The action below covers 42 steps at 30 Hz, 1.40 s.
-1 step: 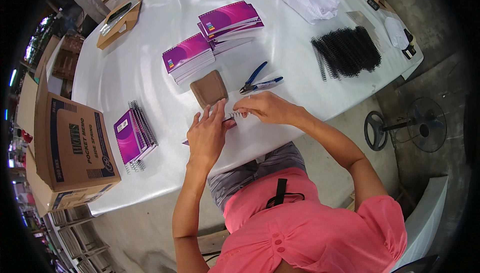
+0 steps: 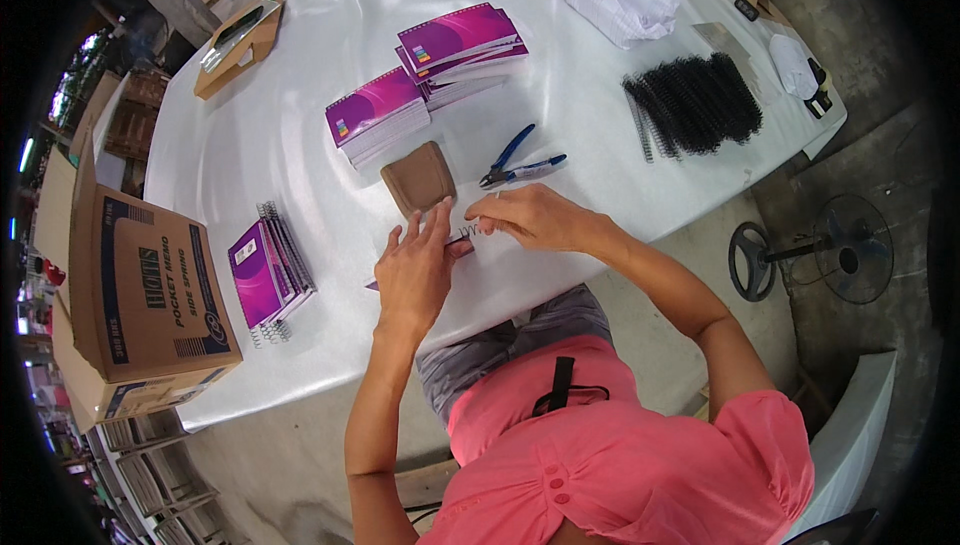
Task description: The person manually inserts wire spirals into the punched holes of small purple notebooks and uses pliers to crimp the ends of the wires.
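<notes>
My left hand (image 2: 412,267) presses down on a small purple notebook (image 2: 371,286) near the table's front edge, its fingers stretched out over it. Most of that notebook is hidden under the hand. A dark spiral binding coil (image 2: 469,231) sticks out from the notebook's edge toward the right. The fingers of my right hand (image 2: 535,217) are closed around the coil's free end. Just beyond my hands lie a brown pad (image 2: 418,177) and a pair of blue-handled side cutters (image 2: 517,144), jaws pointing left.
Stacks of purple notebooks (image 2: 378,107) stand farther back. Several coil-bound notebooks (image 2: 262,270) lie at left, beside an open cardboard box (image 2: 155,290). A heap of black coils (image 2: 695,105) and a white plastic bag (image 2: 625,0) sit at right. A fan (image 2: 850,255) stands beyond the table.
Less of the coil shows between my hands. My right hand's fingers have shifted slightly; my left hand has stayed in place on the notebook.
</notes>
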Available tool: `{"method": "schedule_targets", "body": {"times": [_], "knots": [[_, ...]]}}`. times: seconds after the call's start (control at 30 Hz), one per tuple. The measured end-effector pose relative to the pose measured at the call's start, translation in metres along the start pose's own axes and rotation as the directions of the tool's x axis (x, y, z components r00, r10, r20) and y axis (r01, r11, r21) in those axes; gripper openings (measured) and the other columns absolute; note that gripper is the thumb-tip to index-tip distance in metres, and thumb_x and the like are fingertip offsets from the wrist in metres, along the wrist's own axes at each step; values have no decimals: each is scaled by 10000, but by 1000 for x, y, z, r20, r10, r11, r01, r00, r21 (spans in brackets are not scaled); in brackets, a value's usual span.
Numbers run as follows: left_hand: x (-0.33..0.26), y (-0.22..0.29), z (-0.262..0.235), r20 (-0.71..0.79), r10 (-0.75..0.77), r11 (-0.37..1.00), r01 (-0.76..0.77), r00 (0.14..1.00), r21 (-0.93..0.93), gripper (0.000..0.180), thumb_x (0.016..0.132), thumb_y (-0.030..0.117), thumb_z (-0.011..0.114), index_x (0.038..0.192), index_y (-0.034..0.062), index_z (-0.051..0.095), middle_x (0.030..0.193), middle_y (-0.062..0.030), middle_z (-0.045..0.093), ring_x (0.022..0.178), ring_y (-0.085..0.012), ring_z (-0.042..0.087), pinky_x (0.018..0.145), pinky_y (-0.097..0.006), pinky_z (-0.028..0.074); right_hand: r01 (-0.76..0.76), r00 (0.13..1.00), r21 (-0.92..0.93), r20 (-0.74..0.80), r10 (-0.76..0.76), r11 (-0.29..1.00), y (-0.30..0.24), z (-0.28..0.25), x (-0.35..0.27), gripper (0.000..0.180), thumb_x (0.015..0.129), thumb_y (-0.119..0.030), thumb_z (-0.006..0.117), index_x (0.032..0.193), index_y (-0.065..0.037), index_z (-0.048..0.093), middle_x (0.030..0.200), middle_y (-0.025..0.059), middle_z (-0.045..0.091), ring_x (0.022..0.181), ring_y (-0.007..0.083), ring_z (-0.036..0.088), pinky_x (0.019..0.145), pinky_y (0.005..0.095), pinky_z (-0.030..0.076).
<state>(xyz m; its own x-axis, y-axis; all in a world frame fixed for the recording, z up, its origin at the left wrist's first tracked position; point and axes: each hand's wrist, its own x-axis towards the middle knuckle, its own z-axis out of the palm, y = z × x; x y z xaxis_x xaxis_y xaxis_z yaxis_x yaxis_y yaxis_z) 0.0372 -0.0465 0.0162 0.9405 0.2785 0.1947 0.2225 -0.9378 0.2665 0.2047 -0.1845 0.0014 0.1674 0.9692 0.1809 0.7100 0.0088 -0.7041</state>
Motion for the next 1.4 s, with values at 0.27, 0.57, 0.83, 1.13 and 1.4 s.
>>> {"method": "schedule_targets", "body": {"times": [0.27,0.57,0.83,1.13,1.4], "knots": [[-2,0,-2,72,-25,992,34,997,-120,531,896,340,640,1397,258,482,1320,-73,600,1181,-306,596,877,-434,542,205,979,-376,72,-192,904,-22,-10,4,184,878,-167,636,976,-31,559,1006,130,584,938,318,621,804,425,487],[5,3,-23,331,-157,964,218,931,-154,492,889,408,631,1349,261,535,1252,-76,644,1107,-310,637,780,-426,561,87,995,-45,41,-86,995,-18,-10,8,135,877,-121,631,921,-29,542,959,122,610,910,346,611,779,445,461],[3,3,-21,244,-140,979,171,960,-113,467,891,386,634,1330,250,550,1229,-48,658,923,-279,693,735,-424,554,1,997,97,-81,7,995,-26,-3,9,146,940,-158,562,912,-15,583,739,145,598,806,363,623,709,461,462],[-11,-6,-17,265,206,971,-163,942,-173,485,895,450,604,1341,271,548,1295,-17,624,1026,-266,669,741,-428,563,8,981,-408,181,72,913,47,-34,50,433,677,-295,833,978,-48,645,1267,157,557,1169,346,531,951,456,442],[-17,-8,-15,58,77,997,-78,995,1,941,760,445,714,1526,191,229,1442,-127,477,1052,-338,638,799,-397,556,290,954,-398,191,-231,870,38,-2,106,569,678,-397,822,1076,-78,571,1144,169,564,1166,355,516,966,446,429]]}}
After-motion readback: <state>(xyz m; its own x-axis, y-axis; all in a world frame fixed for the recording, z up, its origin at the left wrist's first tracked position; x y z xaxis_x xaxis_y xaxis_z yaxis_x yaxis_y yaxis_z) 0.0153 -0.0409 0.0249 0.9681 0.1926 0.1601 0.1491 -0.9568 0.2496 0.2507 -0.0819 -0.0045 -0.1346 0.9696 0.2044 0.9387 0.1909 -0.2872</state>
